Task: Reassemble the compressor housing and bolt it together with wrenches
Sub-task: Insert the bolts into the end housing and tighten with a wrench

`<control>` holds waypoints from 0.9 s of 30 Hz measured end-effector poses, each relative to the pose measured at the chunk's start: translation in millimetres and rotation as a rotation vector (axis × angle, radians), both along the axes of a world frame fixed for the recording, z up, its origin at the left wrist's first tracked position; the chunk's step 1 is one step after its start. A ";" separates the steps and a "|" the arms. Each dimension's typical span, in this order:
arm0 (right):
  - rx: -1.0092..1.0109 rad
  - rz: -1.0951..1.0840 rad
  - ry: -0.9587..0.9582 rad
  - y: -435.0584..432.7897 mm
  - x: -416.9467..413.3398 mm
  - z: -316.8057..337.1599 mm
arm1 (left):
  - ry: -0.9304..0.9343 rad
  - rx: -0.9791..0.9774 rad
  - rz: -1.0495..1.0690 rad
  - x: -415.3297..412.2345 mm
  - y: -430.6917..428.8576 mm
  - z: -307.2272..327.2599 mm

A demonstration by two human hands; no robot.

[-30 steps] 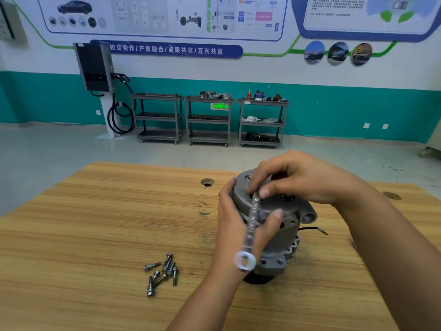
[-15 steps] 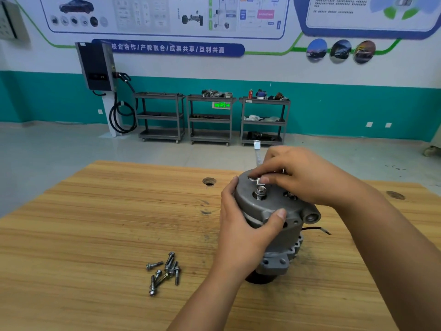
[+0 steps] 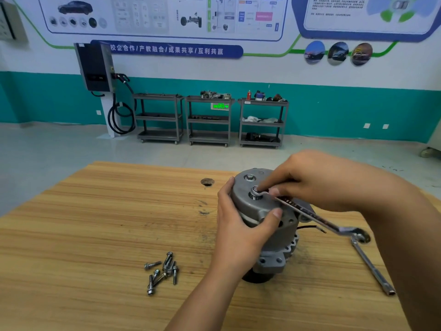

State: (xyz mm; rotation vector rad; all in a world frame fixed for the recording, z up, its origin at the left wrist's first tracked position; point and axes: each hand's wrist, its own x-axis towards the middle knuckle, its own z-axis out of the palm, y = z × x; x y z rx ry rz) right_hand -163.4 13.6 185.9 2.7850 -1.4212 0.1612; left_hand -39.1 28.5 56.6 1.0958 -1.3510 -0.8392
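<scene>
Grey metal housing [image 3: 284, 232] stands upright on the wooden surface [image 3: 95, 223], right of centre. The left hand [image 3: 238, 232] grips its near side, with the thumb [image 3: 274, 215] pressed on the rim of the top cover and the fingers wrapped round the far edge. The right hand [image 3: 322, 180] reaches in from 3 o'clock, and its fingers [image 3: 265, 186] hold a wrench [image 3: 307, 215] close to its ring end. That ring sits on the nut [image 3: 255, 191] in the middle of the cover. The wrench shaft runs out toward 4 o'clock, past the housing's edge. A second bolt head [image 3: 249, 177] shows on the cover at 11 o'clock from the nut. Loose bolts [image 3: 162, 271] lie heaped at 8 o'clock from the housing, well apart from it. A long metal bar [image 3: 372, 266] lies on the surface at 4 o'clock.
</scene>
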 end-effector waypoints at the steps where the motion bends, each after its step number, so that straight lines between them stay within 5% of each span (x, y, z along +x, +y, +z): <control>1: 0.029 0.008 -0.023 0.6 -3.0 1.4 | 0.000 0.001 -0.001 -0.1 0.0 0.5; 14: 0.089 0.171 -0.409 -20.3 3.3 -19.1 | -0.010 0.000 -0.007 -2.9 -1.5 0.6; 27: -0.095 -0.074 -0.231 -25.8 11.6 -22.0 | -0.011 0.005 0.001 -0.8 -0.8 1.1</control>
